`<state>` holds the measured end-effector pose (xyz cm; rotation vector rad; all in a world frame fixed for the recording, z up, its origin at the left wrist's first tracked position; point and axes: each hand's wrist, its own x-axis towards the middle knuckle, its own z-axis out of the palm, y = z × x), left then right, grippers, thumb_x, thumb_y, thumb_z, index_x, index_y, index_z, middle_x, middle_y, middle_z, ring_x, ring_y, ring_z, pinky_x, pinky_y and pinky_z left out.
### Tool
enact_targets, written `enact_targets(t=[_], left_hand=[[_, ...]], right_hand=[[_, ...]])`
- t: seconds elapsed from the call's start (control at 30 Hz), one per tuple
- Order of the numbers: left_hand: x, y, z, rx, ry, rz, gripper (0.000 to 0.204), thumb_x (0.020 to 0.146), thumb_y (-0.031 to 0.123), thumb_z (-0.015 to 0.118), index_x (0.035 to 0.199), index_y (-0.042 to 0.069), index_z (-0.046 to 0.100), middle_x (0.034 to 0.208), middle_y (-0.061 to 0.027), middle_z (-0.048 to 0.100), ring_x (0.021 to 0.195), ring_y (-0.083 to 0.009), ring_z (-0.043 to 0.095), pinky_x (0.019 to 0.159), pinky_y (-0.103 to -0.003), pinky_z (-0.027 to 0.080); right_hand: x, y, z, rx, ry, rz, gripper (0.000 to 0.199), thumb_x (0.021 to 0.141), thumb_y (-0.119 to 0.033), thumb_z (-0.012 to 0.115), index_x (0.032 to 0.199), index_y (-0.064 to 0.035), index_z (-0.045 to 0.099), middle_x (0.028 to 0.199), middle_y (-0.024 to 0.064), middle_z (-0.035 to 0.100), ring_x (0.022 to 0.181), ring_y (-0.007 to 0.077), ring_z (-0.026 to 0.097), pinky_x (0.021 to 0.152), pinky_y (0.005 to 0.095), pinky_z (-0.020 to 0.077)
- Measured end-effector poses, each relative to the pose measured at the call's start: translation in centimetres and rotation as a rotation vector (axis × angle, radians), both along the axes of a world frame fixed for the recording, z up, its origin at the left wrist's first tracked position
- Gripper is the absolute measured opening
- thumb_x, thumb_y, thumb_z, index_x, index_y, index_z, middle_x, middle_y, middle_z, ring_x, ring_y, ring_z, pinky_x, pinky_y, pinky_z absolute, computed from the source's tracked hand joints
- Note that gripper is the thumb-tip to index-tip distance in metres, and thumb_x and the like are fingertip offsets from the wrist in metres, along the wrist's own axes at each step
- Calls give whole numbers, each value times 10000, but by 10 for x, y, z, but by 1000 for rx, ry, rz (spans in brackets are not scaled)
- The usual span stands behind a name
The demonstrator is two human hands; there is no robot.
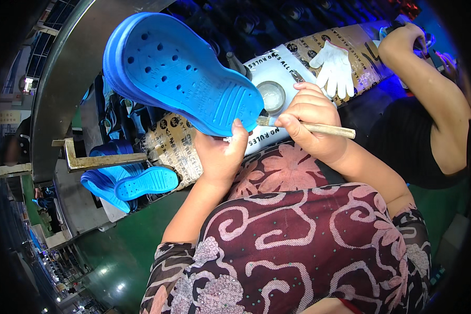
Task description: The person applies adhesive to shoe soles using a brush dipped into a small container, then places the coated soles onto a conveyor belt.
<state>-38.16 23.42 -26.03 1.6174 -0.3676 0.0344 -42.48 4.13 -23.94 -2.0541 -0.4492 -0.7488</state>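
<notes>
Above my lap, my left hand grips a blue clog by its heel, sole up, its upper hidden. My right hand pinches a brush, bristles at the heel. Behind lies patterned brown cardboard, its print partly covered.

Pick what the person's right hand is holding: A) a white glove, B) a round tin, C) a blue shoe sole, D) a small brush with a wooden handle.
D: the right hand grips a small brush, bristles at the heel edge of the blue shoe sole held by the left hand.
</notes>
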Motion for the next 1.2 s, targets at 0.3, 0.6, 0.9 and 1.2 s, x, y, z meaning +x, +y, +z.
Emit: enact_targets(t=[0.3,0.6,0.9,1.2], left_hand=[[2,-7,15,-111,158,4,296,882,60,536,1132,-63,436,923,-157,607,641,-177,616,549,-288,554],[-2,-1,1,36,-2,37,261,815,37,609,1040,-60,519,917,-139,636,727,-177,647,687,-296,526],[10,-1,52,-10,-89,-22,347,838,-5,566,1159,-53,442,968,-142,605,771,-193,621,686,-312,518],[40,-77,139,-35,490,-916,751,724,244,720,1305,-54,350,1056,-160,595,854,-197,642,629,-290,551]], right_hand=[[-8,-12,0,164,60,-81,282,888,-154,558,632,-55,619,603,47,587,591,236,531,839,393,426],[-5,-6,0,-88,7,-52,243,857,-187,607,646,-67,626,587,43,560,599,229,541,823,386,423],[-20,-38,6,158,33,-183,232,847,-66,573,621,-36,617,598,88,557,633,261,516,757,364,430],[-42,-75,-24,184,30,-292,250,849,-106,609,604,-60,608,589,83,559,580,275,533,614,371,409]])
